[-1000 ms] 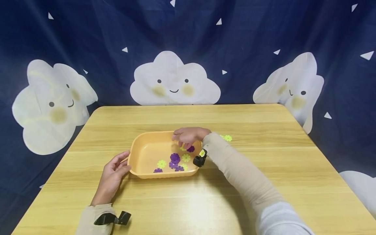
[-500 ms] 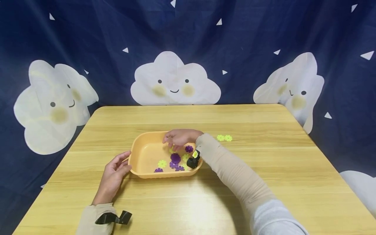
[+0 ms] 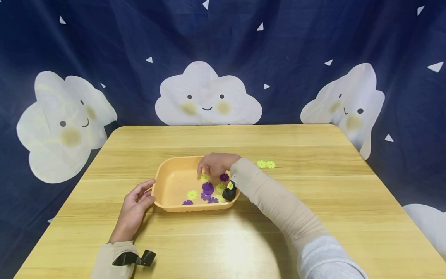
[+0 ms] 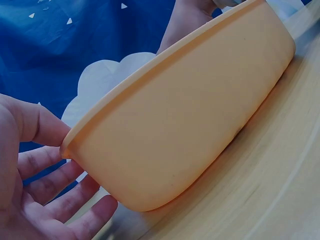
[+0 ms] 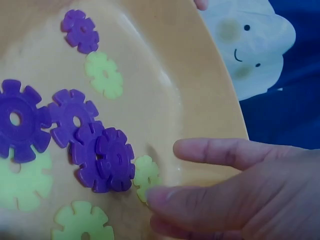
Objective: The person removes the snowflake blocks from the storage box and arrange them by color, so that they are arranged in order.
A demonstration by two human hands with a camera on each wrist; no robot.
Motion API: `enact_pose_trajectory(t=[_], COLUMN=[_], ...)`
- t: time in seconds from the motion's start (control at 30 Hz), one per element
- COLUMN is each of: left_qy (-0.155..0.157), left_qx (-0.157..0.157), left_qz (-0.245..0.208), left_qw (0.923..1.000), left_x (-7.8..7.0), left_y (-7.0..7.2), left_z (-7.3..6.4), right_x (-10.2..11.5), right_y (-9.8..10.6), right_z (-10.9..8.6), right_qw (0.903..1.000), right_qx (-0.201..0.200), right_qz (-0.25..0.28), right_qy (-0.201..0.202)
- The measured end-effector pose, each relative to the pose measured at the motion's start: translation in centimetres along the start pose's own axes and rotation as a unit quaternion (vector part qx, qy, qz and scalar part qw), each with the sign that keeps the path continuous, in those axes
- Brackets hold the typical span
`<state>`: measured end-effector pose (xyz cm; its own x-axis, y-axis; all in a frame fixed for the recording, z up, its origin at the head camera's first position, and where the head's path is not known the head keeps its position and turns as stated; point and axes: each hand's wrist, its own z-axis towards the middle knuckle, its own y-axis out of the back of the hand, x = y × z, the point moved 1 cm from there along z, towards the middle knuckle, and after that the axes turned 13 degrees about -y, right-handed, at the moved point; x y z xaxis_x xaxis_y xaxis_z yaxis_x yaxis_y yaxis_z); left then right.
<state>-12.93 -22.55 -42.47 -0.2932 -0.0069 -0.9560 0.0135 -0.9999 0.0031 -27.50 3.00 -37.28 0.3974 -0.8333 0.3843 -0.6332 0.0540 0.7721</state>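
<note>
An orange plastic basin (image 3: 174, 186) stands on the table; its outer wall fills much of the left wrist view. My left hand (image 3: 135, 207) holds its left rim, fingers (image 4: 55, 182) at the outside. My right hand (image 3: 217, 164) reaches over the far rim into the basin, fingers downward. Inside lie several purple snowflake discs (image 5: 117, 159) and several yellow-green snowflake discs (image 5: 104, 75), some overlapping. In the right wrist view, my thumb overlaps the edge of a small yellow-green disc (image 5: 146, 175), index finger apart from it. Nothing shows gripped there; the other fingers are partly hidden.
Two yellow-green discs (image 3: 266, 164) lie side by side on the wooden table (image 3: 296, 201), right of the basin. A dark blue curtain (image 3: 285, 46) with white clouds hangs behind the table. Black straps with small mounts (image 3: 137, 259) sit on the wrists.
My right hand has moved left within the basin, and its fingers now point further down. The two discs on the table have come into full view. My left hand stays at the rim.
</note>
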Motion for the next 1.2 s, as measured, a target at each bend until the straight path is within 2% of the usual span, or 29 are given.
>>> enact_pose_trajectory(t=[0.27,0.4,0.7,0.97,1.2], left_qy=[0.003,0.002,-0.004,0.004,0.006], left_qx=[0.003,0.006,0.01,0.009,0.007], left_qz=[0.026,0.031,0.046,0.056,0.06], left_qw=[0.9996,0.9995,0.9989,0.9984,0.9981], left_x=[0.0,0.1,0.0,0.0,-0.1], left_y=[-0.1,-0.2,-0.2,-0.2,-0.2], left_z=[-0.1,-0.1,0.0,0.0,0.1], right_x=[0.1,0.0,-0.4,-0.5,-0.5], right_y=[-0.2,-0.4,-0.8,-0.9,-0.9], right_z=[0.2,0.4,0.6,0.9,1.1], right_qw=[0.998,0.997,0.9987,0.9987,0.9994], right_qx=[0.022,0.025,0.015,0.022,0.025], right_qz=[0.004,0.015,0.028,0.026,-0.001], right_qy=[-0.059,-0.071,-0.039,-0.037,-0.024])
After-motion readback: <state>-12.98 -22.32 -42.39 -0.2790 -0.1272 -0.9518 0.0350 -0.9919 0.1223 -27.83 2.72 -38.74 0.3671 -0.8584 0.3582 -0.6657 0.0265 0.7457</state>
